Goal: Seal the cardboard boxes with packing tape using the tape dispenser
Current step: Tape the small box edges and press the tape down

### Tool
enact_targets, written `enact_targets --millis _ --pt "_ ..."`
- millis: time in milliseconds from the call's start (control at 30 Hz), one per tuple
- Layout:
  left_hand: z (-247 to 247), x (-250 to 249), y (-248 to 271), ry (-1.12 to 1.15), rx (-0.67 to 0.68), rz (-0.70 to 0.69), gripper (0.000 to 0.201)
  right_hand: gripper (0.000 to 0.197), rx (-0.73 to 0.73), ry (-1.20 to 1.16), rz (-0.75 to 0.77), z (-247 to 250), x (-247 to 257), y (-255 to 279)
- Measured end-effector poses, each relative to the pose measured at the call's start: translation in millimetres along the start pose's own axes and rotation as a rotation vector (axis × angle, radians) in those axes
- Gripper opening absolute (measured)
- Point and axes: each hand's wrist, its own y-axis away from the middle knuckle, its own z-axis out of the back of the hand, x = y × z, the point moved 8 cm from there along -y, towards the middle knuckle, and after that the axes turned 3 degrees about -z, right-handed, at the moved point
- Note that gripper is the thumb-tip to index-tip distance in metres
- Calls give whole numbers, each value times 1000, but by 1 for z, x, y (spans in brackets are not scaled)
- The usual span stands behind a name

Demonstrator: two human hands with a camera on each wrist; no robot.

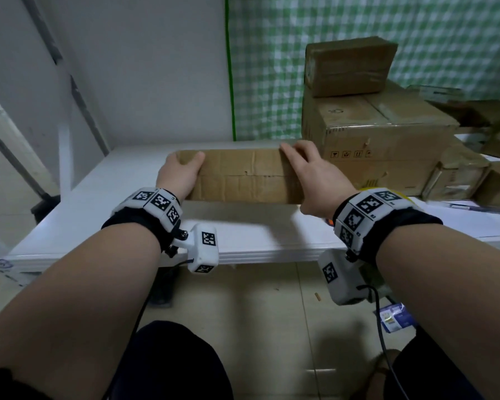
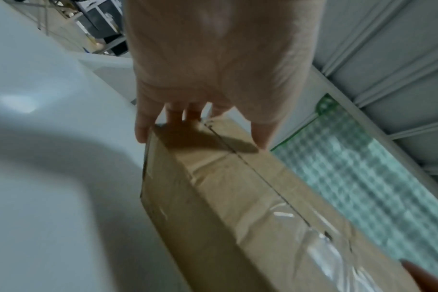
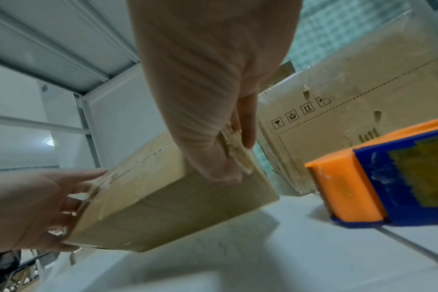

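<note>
A long flat cardboard box [image 1: 243,177] lies crosswise over the white table [image 1: 127,220], and its shadow suggests it is held slightly above the surface. My left hand [image 1: 182,166] grips its left end, thumb on top and fingers round the end. My right hand [image 1: 300,157] grips the right end. In the left wrist view the box [image 2: 238,197] shows a centre seam with shiny clear tape [image 2: 320,249] over part of it. The right wrist view shows the box [image 3: 163,197] and, to its right on the table, an orange and blue tape dispenser [image 3: 388,177], untouched.
A large cardboard box [image 1: 373,134] with a smaller box [image 1: 347,64] on top stands at the back right. More small boxes [image 1: 456,177] and a pen [image 1: 479,209] lie further right. A green checked curtain [image 1: 286,67] hangs behind.
</note>
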Motion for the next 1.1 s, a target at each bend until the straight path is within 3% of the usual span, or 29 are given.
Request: enact_targets --millis 100,267,433,533,600,733,967,1100 --pt "7 -24 -1 252 -112 -25 65 111 -192 31 31 35 1 -5" --pt "-19 -75 4 675 1 97 27 102 -400 123 -26 93 -30 -5" --pt "-58 -132 8 690 21 91 21 112 -422 108 -179 110 -85 -2" --pt "-96 -154 0 648 66 52 13 106 -427 3 -370 111 -126 -1" --pt "-125 -171 5 566 169 -22 16 91 -401 -55 -488 106 -154 1" --pt "-175 -190 11 440 365 -136 46 79 -442 -73 -599 104 -200 8" --pt "-215 -214 0 247 392 -279 71 93 -335 -120 -599 93 -236 -3" --pt "-232 -223 -3 63 439 -308 84 96 -138 -162 -559 75 -240 -13"
